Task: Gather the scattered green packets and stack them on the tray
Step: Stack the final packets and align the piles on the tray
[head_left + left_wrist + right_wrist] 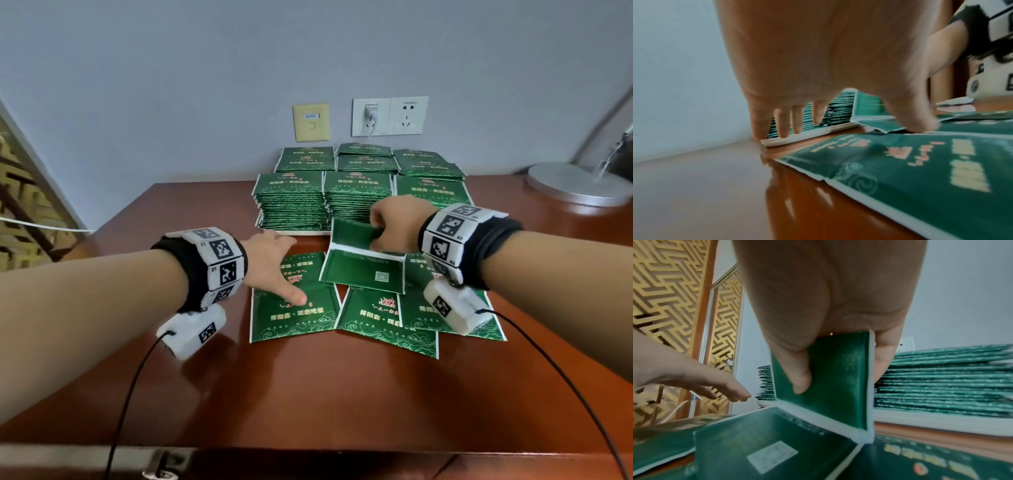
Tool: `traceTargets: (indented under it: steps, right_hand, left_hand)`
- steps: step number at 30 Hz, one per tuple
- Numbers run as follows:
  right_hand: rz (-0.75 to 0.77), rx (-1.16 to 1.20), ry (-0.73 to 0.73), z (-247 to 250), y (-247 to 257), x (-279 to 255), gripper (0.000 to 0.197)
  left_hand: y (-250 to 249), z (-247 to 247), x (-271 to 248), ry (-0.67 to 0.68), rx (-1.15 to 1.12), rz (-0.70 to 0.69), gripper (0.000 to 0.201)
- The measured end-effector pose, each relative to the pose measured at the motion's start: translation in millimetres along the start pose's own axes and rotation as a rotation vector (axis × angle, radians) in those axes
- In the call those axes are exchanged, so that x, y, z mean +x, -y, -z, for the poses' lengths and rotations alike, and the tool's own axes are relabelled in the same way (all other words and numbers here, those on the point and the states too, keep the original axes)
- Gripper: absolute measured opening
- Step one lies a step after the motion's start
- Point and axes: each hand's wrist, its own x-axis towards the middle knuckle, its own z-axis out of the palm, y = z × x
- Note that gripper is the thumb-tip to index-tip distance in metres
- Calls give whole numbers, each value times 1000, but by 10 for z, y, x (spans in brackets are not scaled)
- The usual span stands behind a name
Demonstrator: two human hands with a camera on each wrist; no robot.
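Head view: at centre, one packet (pixel 363 253) is pinched by the right hand (pixel 397 222), bent upward below the tray (pixel 301 232) stacks; the left hand (pixel 270 260) is spread flat over loose packets (pixel 294 308). Left wrist view: fingers (pixel 784 123) apart. Right wrist view: thumb (pixel 797 369) clamped; a one-edge grip could let it slip or crease.

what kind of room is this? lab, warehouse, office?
Likely an office or a room in a home, not a lab: a polished wooden desk against a painted wall with wall sockets, a lamp base at the right and a gold lattice screen at the left.
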Motion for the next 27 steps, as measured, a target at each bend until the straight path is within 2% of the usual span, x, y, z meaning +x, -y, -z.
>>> traceTargets:
  steps: [3,5,10,13,14,16,17,18,22,27]
  right_hand:
    - [67,34,342,7,9,-109,37]
    - [61,50,428,15,12,-137,55]
    - [39,-34,336,-85,59,-128,95]
    - [43,-82,345,-161,125,-90,95]
    - [41,-77,343,-167,142,-78,90]
    - [39,-78,321,-167,166,-65,81]
    - [41,-88,303,-166,166,-57,78]
    - [40,-97,294,-168,161,-50,77]
    - [21,-98,339,-168,153,-36,88]
    - [20,-191,347,-151,206,-18,95]
  left_hand:
    - [-74,-110,-39,107,73,-81,134]
    - [-96,-157,-30,125,80,-100,135]
    - [-77,-111,-56,80,125,-120,126]
    - [5,-55,-99,9,80,-133,112]
    - [46,-32,-99,-37,65,-132,99]
    - [127,31,-98,-142,66,-142,56]
    - [169,72,-103,-177,69,-151,41]
    - [208,119,-110,-195,52,-162,34]
    - [290,260,-117,-143,-62,-176,30]
    - [233,78,36,-138,100,-163,51]
